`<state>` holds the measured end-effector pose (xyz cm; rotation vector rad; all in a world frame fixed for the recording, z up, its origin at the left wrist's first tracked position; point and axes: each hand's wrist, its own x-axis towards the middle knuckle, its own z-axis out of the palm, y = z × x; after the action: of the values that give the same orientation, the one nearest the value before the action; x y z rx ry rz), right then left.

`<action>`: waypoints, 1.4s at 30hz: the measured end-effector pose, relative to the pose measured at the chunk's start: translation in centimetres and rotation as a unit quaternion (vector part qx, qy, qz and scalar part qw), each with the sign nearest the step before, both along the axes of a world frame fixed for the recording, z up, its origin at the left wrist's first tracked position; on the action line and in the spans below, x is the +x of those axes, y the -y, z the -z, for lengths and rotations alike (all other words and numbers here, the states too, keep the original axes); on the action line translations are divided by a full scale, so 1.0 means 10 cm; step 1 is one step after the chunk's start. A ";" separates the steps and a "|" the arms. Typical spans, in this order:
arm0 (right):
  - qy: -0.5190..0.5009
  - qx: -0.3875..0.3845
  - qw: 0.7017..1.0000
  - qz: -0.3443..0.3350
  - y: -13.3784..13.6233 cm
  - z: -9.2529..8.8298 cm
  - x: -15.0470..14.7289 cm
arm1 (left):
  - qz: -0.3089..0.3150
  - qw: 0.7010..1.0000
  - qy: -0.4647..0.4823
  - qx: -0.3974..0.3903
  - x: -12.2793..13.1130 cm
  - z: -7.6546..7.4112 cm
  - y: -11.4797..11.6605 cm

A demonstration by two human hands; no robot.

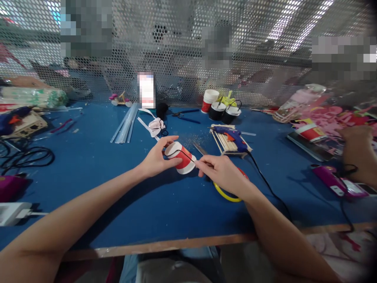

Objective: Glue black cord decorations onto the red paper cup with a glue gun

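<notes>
In the middle of the head view a red and white paper cup (185,159) lies tilted above the blue table. My left hand (161,157) is closed around its white end, with the thumb across its side. A thin black cord (186,154) runs along the cup. My right hand (216,167) pinches the far end of this cord close to the cup's other end. Scissors with a yellow and red handle (225,194) lie partly under my right hand, and their blade (200,148) points away from me.
Behind my right hand a blue glue gun (232,137) rests on a stick rack (218,143), its cable running towards me. Cups with black handles (217,111) and pliers (185,116) stand or lie farther back. Clear glue sticks (125,125) lie left. Another person's arm (359,157) reaches in at right.
</notes>
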<state>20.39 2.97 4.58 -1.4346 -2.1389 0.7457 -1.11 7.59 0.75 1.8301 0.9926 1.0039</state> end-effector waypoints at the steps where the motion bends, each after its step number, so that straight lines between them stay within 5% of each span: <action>1: 0.013 0.005 1.000 0.005 -0.02 0.00 0.02 | -0.005 1.000 0.002 0.002 0.00 0.01 0.00; 5: 0.032 0.106 0.992 0.057 -0.11 0.02 0.10 | 0.005 1.000 0.011 0.013 -0.01 0.04 0.00; 10: -0.080 0.171 0.973 0.134 -0.11 0.03 0.07 | 0.058 0.998 0.029 0.015 0.02 0.04 0.04; 17: -0.142 0.106 0.984 -0.001 0.02 0.14 -0.18 | 0.069 0.998 -0.003 -0.002 0.11 -0.02 0.15; 25: -0.078 0.241 0.966 -0.057 0.03 0.17 -0.20 | 0.090 0.994 0.028 -0.057 0.10 0.02 0.13; 33: -0.072 0.271 0.957 -0.079 0.02 0.20 -0.22 | 0.095 0.992 0.030 -0.081 0.10 0.01 0.13; 35: -0.097 0.267 0.958 -0.040 0.00 0.15 -0.16 | 0.093 0.992 0.031 -0.081 0.09 0.02 0.12; 42: -0.107 0.292 0.902 0.299 -0.36 -0.08 0.49 | 0.059 0.998 -0.012 -0.023 0.06 0.01 0.12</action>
<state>25.31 6.58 5.40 -1.4535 -1.4377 0.0127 -0.50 6.43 0.62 1.8446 0.9036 0.8817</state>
